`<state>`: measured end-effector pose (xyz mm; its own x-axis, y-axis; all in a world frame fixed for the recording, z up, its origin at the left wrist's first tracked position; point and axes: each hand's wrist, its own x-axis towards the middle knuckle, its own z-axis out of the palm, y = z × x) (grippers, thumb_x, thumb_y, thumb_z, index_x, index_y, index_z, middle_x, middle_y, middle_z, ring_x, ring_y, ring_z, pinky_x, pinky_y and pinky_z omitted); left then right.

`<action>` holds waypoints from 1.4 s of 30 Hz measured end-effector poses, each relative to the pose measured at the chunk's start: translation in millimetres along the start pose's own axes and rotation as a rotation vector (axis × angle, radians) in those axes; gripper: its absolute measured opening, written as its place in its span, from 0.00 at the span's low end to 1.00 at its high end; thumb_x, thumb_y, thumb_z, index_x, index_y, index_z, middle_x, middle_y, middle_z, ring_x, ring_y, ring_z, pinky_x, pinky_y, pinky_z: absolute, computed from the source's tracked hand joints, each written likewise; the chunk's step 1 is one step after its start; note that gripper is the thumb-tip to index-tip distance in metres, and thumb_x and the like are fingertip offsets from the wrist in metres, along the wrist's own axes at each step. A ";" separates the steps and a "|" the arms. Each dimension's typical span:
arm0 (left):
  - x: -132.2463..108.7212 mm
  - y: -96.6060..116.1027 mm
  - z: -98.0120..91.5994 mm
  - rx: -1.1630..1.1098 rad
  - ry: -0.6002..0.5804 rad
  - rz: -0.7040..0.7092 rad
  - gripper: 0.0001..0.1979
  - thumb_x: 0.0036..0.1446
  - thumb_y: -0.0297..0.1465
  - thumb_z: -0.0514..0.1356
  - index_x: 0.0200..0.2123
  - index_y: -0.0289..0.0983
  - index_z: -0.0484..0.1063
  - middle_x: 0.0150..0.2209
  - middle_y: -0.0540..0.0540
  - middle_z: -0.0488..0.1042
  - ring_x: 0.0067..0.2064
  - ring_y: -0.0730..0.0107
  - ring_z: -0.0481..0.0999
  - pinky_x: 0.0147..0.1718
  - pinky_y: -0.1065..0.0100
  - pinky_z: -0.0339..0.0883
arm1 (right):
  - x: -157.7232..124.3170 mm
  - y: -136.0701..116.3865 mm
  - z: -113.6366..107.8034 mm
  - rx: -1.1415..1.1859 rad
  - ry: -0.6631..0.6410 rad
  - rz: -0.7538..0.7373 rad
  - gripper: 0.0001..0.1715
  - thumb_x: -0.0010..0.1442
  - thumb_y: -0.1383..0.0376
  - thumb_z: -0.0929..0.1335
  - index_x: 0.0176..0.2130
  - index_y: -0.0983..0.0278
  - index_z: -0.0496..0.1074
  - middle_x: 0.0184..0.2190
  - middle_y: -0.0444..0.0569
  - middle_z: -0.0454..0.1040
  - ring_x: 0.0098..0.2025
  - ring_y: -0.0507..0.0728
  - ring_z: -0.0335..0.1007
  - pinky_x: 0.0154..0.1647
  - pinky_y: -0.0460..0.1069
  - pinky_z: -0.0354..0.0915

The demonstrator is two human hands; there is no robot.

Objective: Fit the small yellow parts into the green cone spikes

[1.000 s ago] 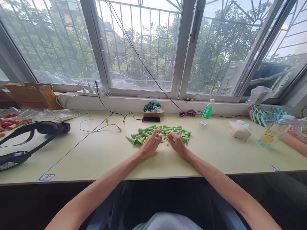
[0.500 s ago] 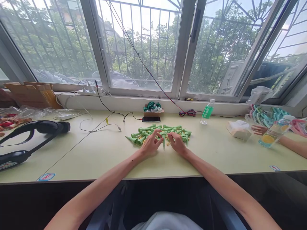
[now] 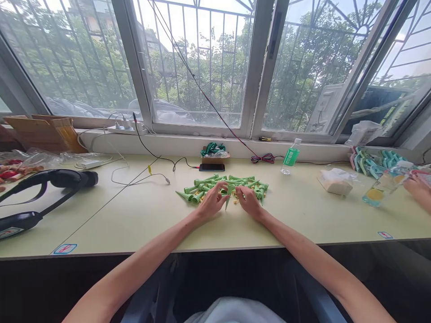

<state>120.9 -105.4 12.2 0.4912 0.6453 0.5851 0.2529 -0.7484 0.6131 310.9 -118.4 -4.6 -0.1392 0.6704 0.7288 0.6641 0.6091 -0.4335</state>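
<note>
The left forearm [image 3: 168,240] and right forearm [image 3: 291,235] extend forward, converging at the near side of the pile of green cones [image 3: 241,180] on the table [image 3: 151,224]. The left hand [image 3: 212,202], arched, pinches one green cone [image 3: 228,201], tip downward, at the pile's near edge. The right hand [image 3: 248,200] is curled inward at the same edge; whether it grips anything cannot be told.

Cones [image 3: 206,181]: on the desk [image 3: 144,215] before me
Smartphone [image 3: 212,167]: behind the cones
Headset [image 3: 67,178]: my left
Tissue pack [image 3: 334,187]: my right

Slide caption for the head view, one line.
Left hand holds a green cone tip down, right hand close by, more cones around.
</note>
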 end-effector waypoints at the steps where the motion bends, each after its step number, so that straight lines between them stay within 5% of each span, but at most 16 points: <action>1: 0.3 0.4 -0.1 -0.002 0.005 -0.001 0.17 0.62 0.35 0.56 0.51 0.40 0.57 0.42 0.45 0.70 0.17 0.85 0.62 0.16 0.77 0.59 | 0.2 -0.7 -0.7 -0.001 0.012 0.003 0.25 0.70 0.56 0.54 0.25 0.61 0.59 0.21 0.44 0.62 0.25 0.53 0.57 0.29 0.48 0.55; 7: 1.9 3.2 -1.7 -0.037 0.047 -0.087 0.13 0.65 0.41 0.50 0.41 0.37 0.63 0.29 0.51 0.71 0.16 0.82 0.63 0.16 0.76 0.57 | 1.4 -6.6 -5.7 0.050 0.085 0.020 0.25 0.70 0.54 0.53 0.28 0.62 0.62 0.23 0.45 0.64 0.26 0.53 0.59 0.30 0.48 0.57; 13: 2.4 3.2 -2.1 -0.099 -0.018 -0.207 0.33 0.66 0.48 0.42 0.19 0.34 0.68 0.15 0.50 0.68 0.15 0.78 0.64 0.19 0.74 0.61 | -0.1 -6.1 -4.2 0.087 0.042 0.005 0.22 0.70 0.54 0.55 0.30 0.62 0.63 0.24 0.44 0.65 0.26 0.53 0.59 0.30 0.47 0.58; 19: 2.7 3.7 -1.9 -0.164 -0.025 -0.244 0.37 0.65 0.51 0.40 0.19 0.33 0.71 0.13 0.49 0.69 0.13 0.78 0.63 0.17 0.74 0.59 | -0.9 -9.6 -6.5 0.116 -0.005 -0.044 0.18 0.69 0.56 0.57 0.32 0.62 0.64 0.26 0.45 0.68 0.27 0.52 0.62 0.31 0.47 0.60; 23: 2.6 2.6 -1.1 -0.175 -0.004 -0.230 0.38 0.66 0.51 0.39 0.12 0.35 0.66 0.11 0.48 0.65 0.16 0.75 0.66 0.25 0.72 0.66 | -1.4 -9.7 -6.5 0.120 -0.029 -0.066 0.17 0.69 0.56 0.58 0.33 0.62 0.65 0.27 0.46 0.70 0.27 0.52 0.63 0.32 0.47 0.61; 42: 1.0 9.9 -5.5 0.110 0.022 -0.111 0.27 0.65 0.44 0.49 0.19 0.35 0.68 0.15 0.51 0.68 0.16 0.77 0.63 0.21 0.74 0.56 | 0.4 -16.7 -9.1 0.100 -0.043 -0.088 0.19 0.69 0.55 0.57 0.32 0.62 0.66 0.27 0.47 0.70 0.28 0.53 0.64 0.32 0.47 0.61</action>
<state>119.3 -111.3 21.8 0.4372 0.7275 0.5288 0.3953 -0.6836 0.6136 306.5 -132.1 7.8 -0.2264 0.6290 0.7437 0.5715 0.7040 -0.4215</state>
